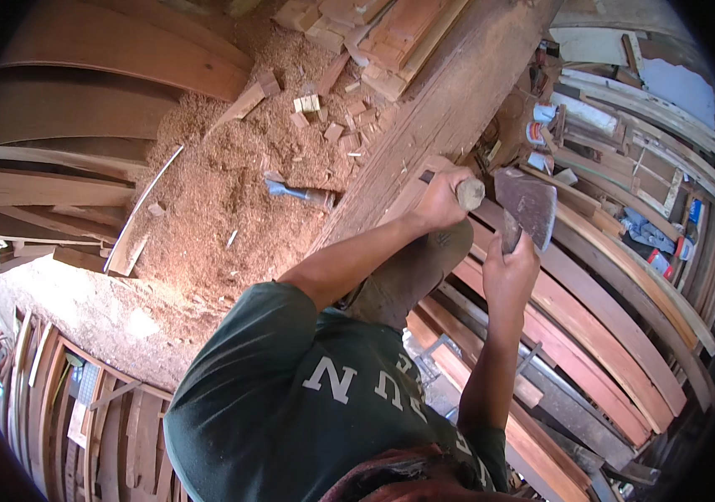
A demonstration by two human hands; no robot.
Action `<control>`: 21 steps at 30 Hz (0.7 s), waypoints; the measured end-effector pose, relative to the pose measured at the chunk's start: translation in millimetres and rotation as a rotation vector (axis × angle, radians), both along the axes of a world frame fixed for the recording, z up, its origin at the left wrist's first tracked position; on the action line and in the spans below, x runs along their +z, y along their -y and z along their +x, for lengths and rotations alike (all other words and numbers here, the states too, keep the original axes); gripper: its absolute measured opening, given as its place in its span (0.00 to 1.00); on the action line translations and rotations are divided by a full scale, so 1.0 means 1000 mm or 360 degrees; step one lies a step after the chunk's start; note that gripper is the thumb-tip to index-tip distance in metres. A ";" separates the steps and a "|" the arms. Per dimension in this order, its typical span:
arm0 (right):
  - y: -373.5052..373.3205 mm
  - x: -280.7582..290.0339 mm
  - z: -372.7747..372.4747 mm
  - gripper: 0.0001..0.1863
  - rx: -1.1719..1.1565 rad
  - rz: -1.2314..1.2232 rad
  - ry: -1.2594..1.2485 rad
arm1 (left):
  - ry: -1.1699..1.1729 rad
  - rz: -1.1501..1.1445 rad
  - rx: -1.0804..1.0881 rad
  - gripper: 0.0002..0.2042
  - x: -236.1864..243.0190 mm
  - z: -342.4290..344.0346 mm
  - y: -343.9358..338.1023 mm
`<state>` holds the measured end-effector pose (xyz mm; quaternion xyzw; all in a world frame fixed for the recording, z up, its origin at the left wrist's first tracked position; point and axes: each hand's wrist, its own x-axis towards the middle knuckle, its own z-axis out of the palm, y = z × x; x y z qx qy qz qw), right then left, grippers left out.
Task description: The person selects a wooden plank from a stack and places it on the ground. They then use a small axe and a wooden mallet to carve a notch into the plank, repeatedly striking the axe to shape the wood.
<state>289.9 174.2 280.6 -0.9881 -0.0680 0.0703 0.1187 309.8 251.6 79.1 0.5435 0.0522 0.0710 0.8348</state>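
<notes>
My left hand (445, 201) is closed round a tool with a pale, round wooden end (470, 194); a dark narrow part of it shows beyond my fingers, above a piece of wood on the long timber beam (475, 63). My right hand (510, 269) grips the handle of a hatchet (527, 205) with a broad dark metal blade, held just right of my left hand. My trousered leg (416, 268) is bent beneath my arms. A blue-handled tool (286, 188) lies left of the beam on wood shavings (215, 209).
Stacked planks line the left (98, 75) and right (592, 309). Offcut blocks (349, 125) and boards (399, 33) lie beside the beam. At the right are white cans (542, 113) and crumpled blue material (650, 230). More upright boards (98, 418) stand at lower left.
</notes>
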 end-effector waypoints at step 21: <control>0.005 -0.039 0.017 0.15 0.0344 -0.0476 -0.0215 | -0.0131 -0.0138 0.0099 0.13 -0.010 0.004 -0.003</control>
